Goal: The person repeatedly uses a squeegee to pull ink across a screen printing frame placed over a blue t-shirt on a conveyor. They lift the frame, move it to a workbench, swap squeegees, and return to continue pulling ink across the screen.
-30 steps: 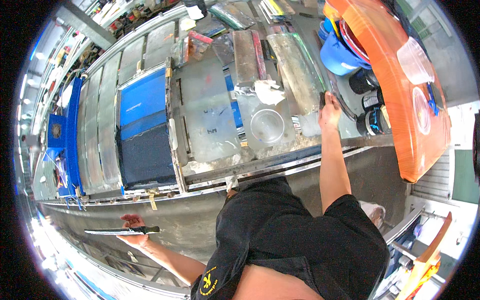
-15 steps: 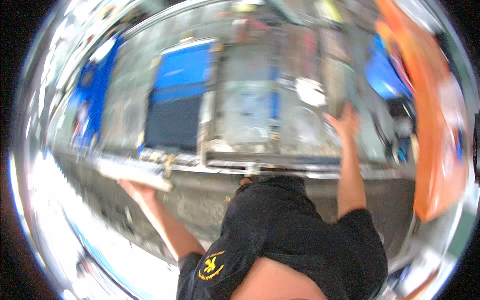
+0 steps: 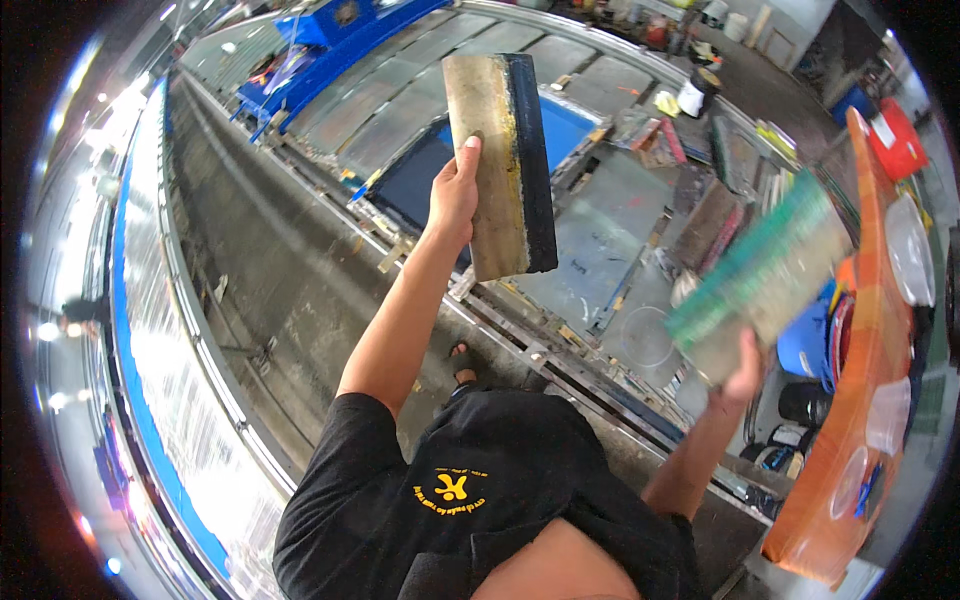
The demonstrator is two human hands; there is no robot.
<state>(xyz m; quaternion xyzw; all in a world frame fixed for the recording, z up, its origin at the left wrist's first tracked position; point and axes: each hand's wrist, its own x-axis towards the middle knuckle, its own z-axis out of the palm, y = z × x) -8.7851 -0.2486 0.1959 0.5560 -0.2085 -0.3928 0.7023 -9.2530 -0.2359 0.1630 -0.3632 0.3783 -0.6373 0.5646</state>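
Note:
My left hand [image 3: 456,198] is raised over the table and closed on a wide squeegee [image 3: 488,165]. This squeegee has a worn, pale wooden handle and a dark blade along its right side, with yellowish stains between the two. Over at the right, my right hand [image 3: 740,372] grips a second squeegee [image 3: 765,275], beige on one part and stained green along its upper edge. Motion blurs this one. Both are tilted and held clear of the table, well apart from each other. Behind the left squeegee lies a printing screen [image 3: 415,180] with dark and blue areas, partly hidden.
A long table with grey glass panels [image 3: 590,235] runs diagonally ahead. More worn squeegees [image 3: 705,225] lie at its right. An orange-covered shelf [image 3: 872,330] holds clear plastic lids, with a blue basin [image 3: 806,335] beside it. On the left stands another long, plastic-covered table [image 3: 185,370].
My right hand, empty over the table before, now holds the green-stained squeegee. My left hand has lifted its squeegee from low left to high centre. The view has turned.

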